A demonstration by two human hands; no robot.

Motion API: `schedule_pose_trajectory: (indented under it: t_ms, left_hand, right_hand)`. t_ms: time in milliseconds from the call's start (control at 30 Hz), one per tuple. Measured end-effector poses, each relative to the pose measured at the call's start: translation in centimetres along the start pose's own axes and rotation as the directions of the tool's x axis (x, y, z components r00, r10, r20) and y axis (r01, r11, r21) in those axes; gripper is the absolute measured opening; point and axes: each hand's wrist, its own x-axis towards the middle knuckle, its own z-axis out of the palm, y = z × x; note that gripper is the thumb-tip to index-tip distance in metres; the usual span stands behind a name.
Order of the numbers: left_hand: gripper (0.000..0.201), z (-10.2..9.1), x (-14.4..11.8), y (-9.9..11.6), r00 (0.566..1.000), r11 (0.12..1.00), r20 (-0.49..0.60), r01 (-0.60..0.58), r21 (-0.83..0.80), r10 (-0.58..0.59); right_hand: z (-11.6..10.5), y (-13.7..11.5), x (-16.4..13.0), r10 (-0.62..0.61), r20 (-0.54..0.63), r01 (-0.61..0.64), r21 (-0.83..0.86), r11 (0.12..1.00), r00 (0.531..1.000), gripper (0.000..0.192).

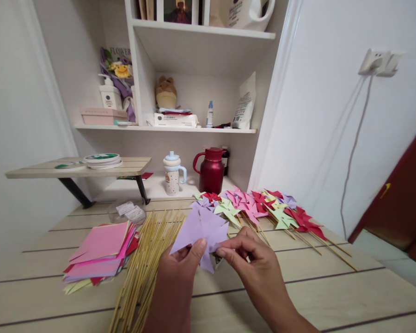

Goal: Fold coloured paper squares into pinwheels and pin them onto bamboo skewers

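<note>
Above the middle of the tabletop (319,296), the purple paper (201,224) was held up between both hands, its lobes spread and uneven. The left hand (180,263) was clamped on its lower left part, thumb laid over the front and fingers behind; the right hand (253,254) had thumb and forefinger pinched on the right edge, near a small lower flap.

The likeliest trouble lay in the paper itself: it looked thin, so a hard tug from the right hand against the left thumb might have torn it where the lobes met, and a heavy press there might have left a stray crease. If either pinch had loosened, a folded lobe could have sprung back out of line.

The loose sticks (142,263) ran close by the left forearm, though contact could not be told; a leftward sweep of that arm might have scattered them, or pushed them into the uneven paper stack (102,243) and made it slide. Beyond the right hand, the pinwheels (244,200) lay overlapping, their stems pointing toward the near side, so a careless reach could have snagged a stem and bent the blades.
</note>
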Motion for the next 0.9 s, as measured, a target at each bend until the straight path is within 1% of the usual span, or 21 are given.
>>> schedule_pose_trajectory:
  t_ms: [100,167,200,267,333,367,433,533,700,800,900]
  left_hand:
    - [0.028,-0.2,0.1,-0.1,1.000,0.999,-0.020,0.004,0.048,-0.003]
    - [0.026,-0.5,0.3,-0.4,0.999,0.998,-0.007,0.034,0.049,-0.033]
    - [0.027,-0.7,0.4,-0.6,0.998,0.998,0.019,0.063,0.028,-0.064]
    - [0.030,-0.9,0.7,-0.8,0.989,0.991,0.090,0.124,-0.056,-0.119]
    - [0.031,-1.1,1.1,-0.9,0.979,0.975,0.153,0.157,-0.158,-0.133]
    - [0.032,-1.1,1.3,-0.8,0.979,0.968,0.162,0.155,-0.198,-0.123]
    - [0.035,-1.2,1.5,-0.6,0.982,0.958,0.153,0.144,-0.248,-0.108]
    - [0.036,-1.3,1.6,-0.5,0.980,0.951,0.153,0.164,-0.261,-0.127]
    - [0.032,-1.3,1.1,-1.2,0.957,0.954,0.252,0.204,-0.220,-0.147]
    - [0.029,-1.1,0.6,-1.6,0.939,0.950,0.301,0.233,-0.208,-0.164]
    - [0.027,-0.8,0.2,-1.5,0.930,0.941,0.313,0.264,-0.210,-0.191]
  right_hand:
    - [0.0,0.0,0.1,-0.106,-0.013,0.105,-0.058,0.993,0.994,0.006]
    - [0.0,0.0,0.2,-0.182,-0.020,0.180,-0.091,0.979,0.983,0.011]
    - [-0.1,0.0,0.3,-0.208,-0.018,0.206,-0.098,0.974,0.978,0.013]
    - [-0.2,0.0,0.5,-0.221,-0.004,0.220,-0.088,0.972,0.975,0.022]
    - [-0.2,0.1,0.6,-0.201,0.019,0.202,-0.066,0.977,0.979,0.035]
    - [-0.2,0.2,0.6,-0.191,0.032,0.192,-0.060,0.980,0.981,0.039]
    - [-0.2,0.3,0.7,-0.187,0.049,0.189,-0.054,0.980,0.981,0.041]
    - [-0.1,0.2,0.6,-0.227,0.054,0.229,-0.046,0.972,0.972,0.039]
    - [-0.4,-0.3,0.5,-0.306,0.003,0.306,-0.019,0.952,0.952,0.027]
    - [-0.6,-0.3,0.5,-0.295,0.007,0.295,0.001,0.955,0.955,0.016]
    - [-0.8,-0.3,0.5,-0.265,0.030,0.265,0.007,0.964,0.964,0.006]
